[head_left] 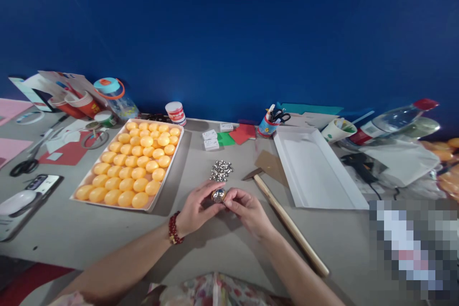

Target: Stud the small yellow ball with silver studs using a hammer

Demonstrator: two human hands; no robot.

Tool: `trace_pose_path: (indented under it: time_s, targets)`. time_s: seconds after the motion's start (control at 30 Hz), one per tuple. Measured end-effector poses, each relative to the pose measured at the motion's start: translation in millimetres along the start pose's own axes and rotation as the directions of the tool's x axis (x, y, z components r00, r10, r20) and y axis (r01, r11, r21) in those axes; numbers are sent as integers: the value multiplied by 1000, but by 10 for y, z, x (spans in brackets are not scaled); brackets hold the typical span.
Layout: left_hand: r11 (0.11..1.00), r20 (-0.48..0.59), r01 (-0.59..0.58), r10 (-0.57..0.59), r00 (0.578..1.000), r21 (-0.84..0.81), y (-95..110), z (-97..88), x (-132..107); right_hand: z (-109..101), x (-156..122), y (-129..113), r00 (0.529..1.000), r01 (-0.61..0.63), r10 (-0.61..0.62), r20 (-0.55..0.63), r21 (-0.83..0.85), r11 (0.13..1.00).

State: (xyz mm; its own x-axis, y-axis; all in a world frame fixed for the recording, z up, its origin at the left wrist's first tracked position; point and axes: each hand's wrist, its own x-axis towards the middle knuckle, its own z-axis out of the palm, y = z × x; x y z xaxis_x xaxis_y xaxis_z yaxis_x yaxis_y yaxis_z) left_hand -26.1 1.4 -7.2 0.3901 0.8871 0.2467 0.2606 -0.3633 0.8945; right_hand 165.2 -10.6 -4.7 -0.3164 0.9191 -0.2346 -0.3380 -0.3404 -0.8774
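Observation:
My left hand (196, 209) and my right hand (247, 208) meet over the grey table, and together their fingertips pinch a small shiny round metal piece (218, 195). A red bead bracelet sits on my left wrist. Just beyond the hands lies a small heap of silvery metal bits (221, 170). A hammer (287, 222) with a long wooden handle lies to the right of my right hand. A white tray (83, 185) filled with several yellow-orange balls (139, 158) stands to the left.
An empty white tray (315, 167) lies at the right. A cup with scissors (268, 123), a small white jar (175, 112), coloured paper pieces (236, 135) and small white boxes sit at the back. Scissors (25, 165), a phone (41, 182) and paper cups lie at the left; a bottle (398, 117) at the right.

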Motion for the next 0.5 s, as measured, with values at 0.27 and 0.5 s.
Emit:
trace_pose_path:
  time_s: [0.27, 0.5]
  targets:
    - [1000, -11, 16, -16, 1000, -20, 16, 3, 5, 38, -2, -21, 998, -47, 49, -41, 49, 998]
    - [999, -14, 15, -16, 1000, -52, 7, 13, 6, 61, -7, -43, 998, -44, 46, -38, 56, 997]
